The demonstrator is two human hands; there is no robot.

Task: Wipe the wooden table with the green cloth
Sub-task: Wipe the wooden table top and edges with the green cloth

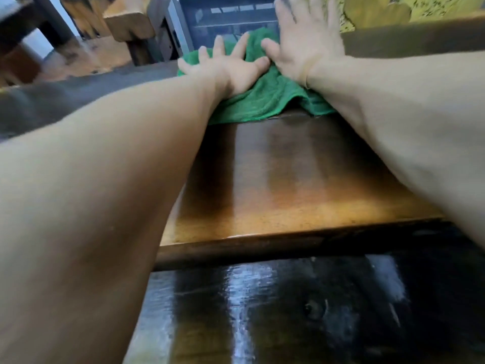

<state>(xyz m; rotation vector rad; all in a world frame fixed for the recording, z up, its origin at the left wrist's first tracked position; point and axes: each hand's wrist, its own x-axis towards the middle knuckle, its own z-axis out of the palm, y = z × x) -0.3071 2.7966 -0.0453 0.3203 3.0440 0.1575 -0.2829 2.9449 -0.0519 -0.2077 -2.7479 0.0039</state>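
The green cloth [265,98] lies bunched at the far edge of the brown wooden table [283,185]. My left hand [228,67] presses flat on the cloth with its fingers spread. My right hand [301,46] lies beside it, fingers straight and spread, its palm on the cloth's right part and its fingertips reaching past the table's far edge. Both forearms stretch out over the tabletop. The part of the cloth under my palms is hidden.
Beyond the far edge stands a grey metal frame with a dark panel [231,19]. Wooden furniture [128,24] is at the back left and a yellow patterned cushion [409,9] at the back right. A dark glossy floor [262,311] shows below the near edge.
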